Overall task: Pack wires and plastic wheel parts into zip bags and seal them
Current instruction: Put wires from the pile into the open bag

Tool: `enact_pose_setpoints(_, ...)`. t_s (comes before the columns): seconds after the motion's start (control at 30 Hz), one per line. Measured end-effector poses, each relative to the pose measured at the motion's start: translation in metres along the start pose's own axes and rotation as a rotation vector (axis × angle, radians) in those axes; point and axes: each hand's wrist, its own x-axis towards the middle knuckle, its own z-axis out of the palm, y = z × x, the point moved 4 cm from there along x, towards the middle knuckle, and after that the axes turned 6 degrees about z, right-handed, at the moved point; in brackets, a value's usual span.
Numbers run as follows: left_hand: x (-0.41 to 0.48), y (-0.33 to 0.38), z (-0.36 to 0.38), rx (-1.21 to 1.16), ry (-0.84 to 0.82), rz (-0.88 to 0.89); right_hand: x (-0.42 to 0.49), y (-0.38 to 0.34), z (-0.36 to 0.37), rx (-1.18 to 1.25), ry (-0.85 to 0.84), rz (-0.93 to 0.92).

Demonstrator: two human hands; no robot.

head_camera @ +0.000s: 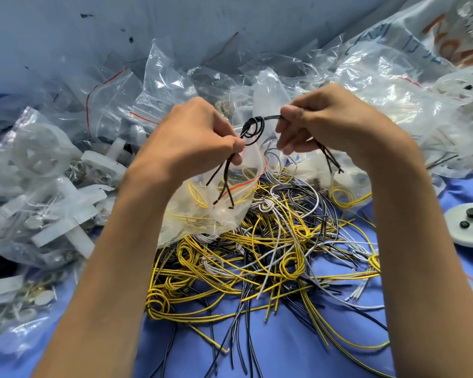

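Observation:
A bundle of black wires (253, 129) is looped into a knot between my two hands, above the middle of the table. My left hand (200, 132) pinches one side of it, with loose ends hanging down below the fingers. My right hand (322, 118) pinches the other side, and its ends trail down to the right. Under my left hand hangs a clear zip bag (202, 211) with a red seal line and yellow wire inside; I cannot tell whether the hand holds it. A tangled pile of yellow, grey and black wires (271, 255) lies below on the blue cloth.
Filled zip bags with white plastic wheel parts (36, 165) are heaped at the left. More clear bags (366, 77) pile up across the back and right. A white disc with black studs (470, 225) lies at the right edge. Blue cloth (284, 350) shows in front.

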Motion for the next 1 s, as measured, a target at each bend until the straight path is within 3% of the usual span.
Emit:
enact_pose_setpoints(0.17,0.002,0.008,0.006,-0.05,0.07,-0.015,-0.007,-0.004,0.009,0.147,-0.252,0.006)
enact_pose_setpoints(0.4,0.0,0.009,-0.002,-0.09,0.181,-0.072,-0.013,-0.009,0.019,0.162,-0.396,-0.048)
enact_pose_setpoints(0.47,0.0,0.008,-0.003,-0.095,0.192,-0.078,-0.013,-0.009,0.023,0.149,-0.412,-0.056)
enact_pose_setpoints(0.67,0.0,0.011,0.01,0.001,0.024,-0.066,-0.011,-0.009,0.036,0.005,-0.431,-0.07)
enact_pose_setpoints(0.8,0.003,0.007,0.007,0.006,0.06,-0.062,-0.007,-0.012,0.032,0.012,-0.318,-0.08)
enact_pose_setpoints(1.0,0.003,0.003,0.001,0.021,0.063,-0.062,-0.01,-0.016,0.039,0.048,-0.334,-0.037)
